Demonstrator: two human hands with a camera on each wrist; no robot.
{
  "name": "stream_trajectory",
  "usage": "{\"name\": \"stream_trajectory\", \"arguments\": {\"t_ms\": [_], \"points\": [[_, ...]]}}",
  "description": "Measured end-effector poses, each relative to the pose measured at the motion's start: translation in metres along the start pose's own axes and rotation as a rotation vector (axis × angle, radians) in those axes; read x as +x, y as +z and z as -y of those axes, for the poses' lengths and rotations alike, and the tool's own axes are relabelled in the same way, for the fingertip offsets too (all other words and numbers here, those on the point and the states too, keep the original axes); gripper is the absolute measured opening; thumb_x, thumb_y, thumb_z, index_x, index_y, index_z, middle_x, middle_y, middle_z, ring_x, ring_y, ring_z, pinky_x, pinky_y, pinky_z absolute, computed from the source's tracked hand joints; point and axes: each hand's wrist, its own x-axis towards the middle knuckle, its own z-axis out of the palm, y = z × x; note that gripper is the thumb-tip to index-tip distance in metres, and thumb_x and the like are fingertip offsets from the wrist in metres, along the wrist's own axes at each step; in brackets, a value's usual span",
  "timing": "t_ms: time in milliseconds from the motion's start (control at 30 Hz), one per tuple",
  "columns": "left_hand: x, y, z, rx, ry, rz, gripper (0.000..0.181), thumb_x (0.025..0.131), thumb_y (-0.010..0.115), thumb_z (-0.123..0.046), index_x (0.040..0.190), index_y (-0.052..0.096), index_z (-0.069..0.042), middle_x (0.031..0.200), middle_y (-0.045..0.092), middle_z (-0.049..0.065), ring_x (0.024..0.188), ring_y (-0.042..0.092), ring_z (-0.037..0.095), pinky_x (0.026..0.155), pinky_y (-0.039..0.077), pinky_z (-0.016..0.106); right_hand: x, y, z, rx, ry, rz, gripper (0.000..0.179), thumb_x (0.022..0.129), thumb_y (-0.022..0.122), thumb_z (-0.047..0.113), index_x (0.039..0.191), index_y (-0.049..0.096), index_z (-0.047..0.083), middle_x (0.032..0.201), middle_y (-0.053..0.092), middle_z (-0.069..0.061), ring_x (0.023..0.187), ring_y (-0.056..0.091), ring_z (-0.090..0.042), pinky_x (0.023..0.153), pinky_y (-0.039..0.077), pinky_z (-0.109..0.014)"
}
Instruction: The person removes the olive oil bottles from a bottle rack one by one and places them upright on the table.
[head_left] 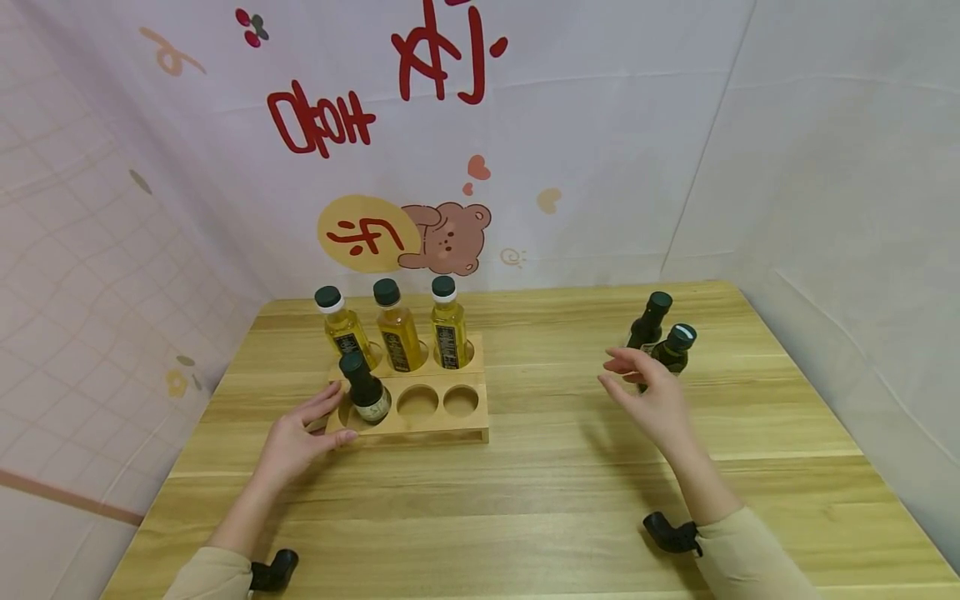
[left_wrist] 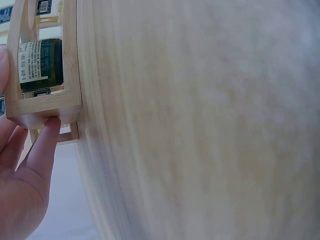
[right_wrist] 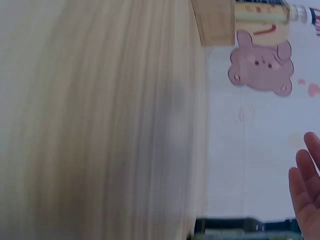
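A wooden bottle rack (head_left: 408, 433) with two stepped rows of round holes stands at the left of the table. My left hand (head_left: 294, 437) holds its left end, thumb at the front edge and fingertips against the end panel (left_wrist: 42, 116). A dark bottle with a green cap (head_left: 365, 392) leans in the front row's left hole; the other two front holes show bare. Three yellow oil bottles (head_left: 400, 333) fill the back row. My right hand (head_left: 651, 400), fingers apart and holding nothing, is close to two dark green bottles (head_left: 670, 352) at the table's right, partly covering them.
The wooden table (head_left: 525, 517) meets a white printed cloth backdrop (head_left: 600, 167) at the back, with more cloth at both sides. Black curved pieces (head_left: 671, 533) sit at both wrists, by the sleeve cuffs.
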Motion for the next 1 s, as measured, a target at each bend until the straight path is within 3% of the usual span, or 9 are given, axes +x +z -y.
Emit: {"name": "stream_trajectory", "arguments": {"t_ms": [233, 633, 1000], "points": [[0.001, 0.000, 0.001, 0.013, 0.011, -0.003, 0.077, 0.081, 0.083, -0.034, 0.145, 0.051, -0.007, 0.156, 0.038, 0.005, 0.138, 0.040, 0.029, 0.093, 0.053, 0.035, 0.006, 0.028, 0.016, 0.072, -0.053, 0.064, 0.043, 0.082, 0.081, 0.003, 0.122, 0.066, 0.004, 0.100, 0.073, -0.006, 0.094, 0.068, -0.024, 0.078, 0.057, -0.042], [0.001, 0.000, 0.002, 0.004, 0.012, -0.003, 0.078, 0.080, 0.083, -0.037, 0.145, 0.051, -0.009, 0.156, 0.039, 0.003, 0.138, 0.040, 0.027, 0.093, 0.053, 0.037, 0.019, 0.070, 0.045, 0.116, -0.104, 0.191, 0.046, 0.083, 0.082, 0.011, 0.126, 0.066, 0.009, 0.103, 0.073, -0.003, 0.097, 0.065, -0.021, 0.080, 0.058, -0.040], [0.000, 0.000, 0.000, -0.001, 0.004, 0.003, 0.078, 0.081, 0.083, -0.035, 0.146, 0.050, -0.008, 0.156, 0.038, 0.004, 0.137, 0.041, 0.028, 0.093, 0.053, 0.037, 0.026, 0.105, 0.070, 0.155, -0.160, 0.283, 0.046, 0.085, 0.080, 0.012, 0.127, 0.064, 0.004, 0.108, 0.072, -0.004, 0.100, 0.065, -0.021, 0.080, 0.058, -0.035]]}}
